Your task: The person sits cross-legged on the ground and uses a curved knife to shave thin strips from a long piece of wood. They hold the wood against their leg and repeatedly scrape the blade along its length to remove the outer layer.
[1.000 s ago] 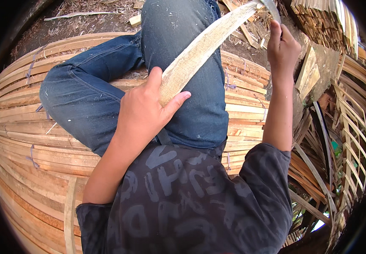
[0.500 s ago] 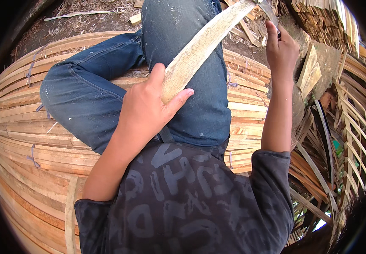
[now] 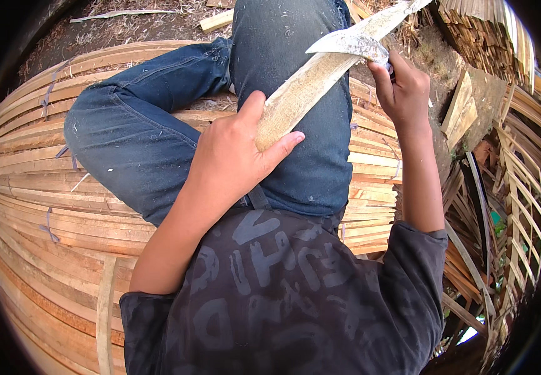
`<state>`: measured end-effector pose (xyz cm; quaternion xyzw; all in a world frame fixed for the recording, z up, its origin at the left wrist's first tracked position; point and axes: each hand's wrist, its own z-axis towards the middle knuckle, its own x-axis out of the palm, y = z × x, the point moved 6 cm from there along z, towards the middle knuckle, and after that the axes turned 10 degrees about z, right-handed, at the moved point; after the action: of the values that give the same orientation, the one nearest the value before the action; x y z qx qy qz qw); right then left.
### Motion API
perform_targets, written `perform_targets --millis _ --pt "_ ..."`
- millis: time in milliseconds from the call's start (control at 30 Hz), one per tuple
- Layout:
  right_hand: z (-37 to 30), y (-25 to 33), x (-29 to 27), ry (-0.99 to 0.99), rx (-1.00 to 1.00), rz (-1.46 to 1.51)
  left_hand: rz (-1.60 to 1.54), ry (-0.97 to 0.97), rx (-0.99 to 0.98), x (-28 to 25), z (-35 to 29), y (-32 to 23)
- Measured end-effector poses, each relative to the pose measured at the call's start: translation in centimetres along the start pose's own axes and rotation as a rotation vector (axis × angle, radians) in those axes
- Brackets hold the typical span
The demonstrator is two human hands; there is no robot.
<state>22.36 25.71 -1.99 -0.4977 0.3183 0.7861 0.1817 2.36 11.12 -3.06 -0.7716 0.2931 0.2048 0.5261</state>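
Shifted nearer and leftward since the earlier frame, from farther out along the wooden slat (image 3: 301, 94) to across its far half, with the curved knife (image 3: 345, 45) clasped in the right hand (image 3: 403, 89). Gripped at the slat's near end by the left hand (image 3: 230, 147). Stretching far and right from that grip, over a denim-clad leg (image 3: 276, 37). Long, flat and narrowing, fibrous and tan near the left hand, paler toward the far end.
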Motion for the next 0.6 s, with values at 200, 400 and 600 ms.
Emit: perform_targets --millis 200,400,600 --pt "0.0 -3.4 -1.2 -0.137 0.413 0.108 -0.028 0.055 -0.002 0.1 0.2 0.0" --pt "1.6 -5.3 -2.9 -0.104 0.419 -0.115 -0.070 0.053 0.010 -0.1 0.3 0.4" --pt "0.2 -1.3 -0.3 -0.032 0.139 0.023 -0.098 0.031 -0.001 -0.2 0.0 0.3"
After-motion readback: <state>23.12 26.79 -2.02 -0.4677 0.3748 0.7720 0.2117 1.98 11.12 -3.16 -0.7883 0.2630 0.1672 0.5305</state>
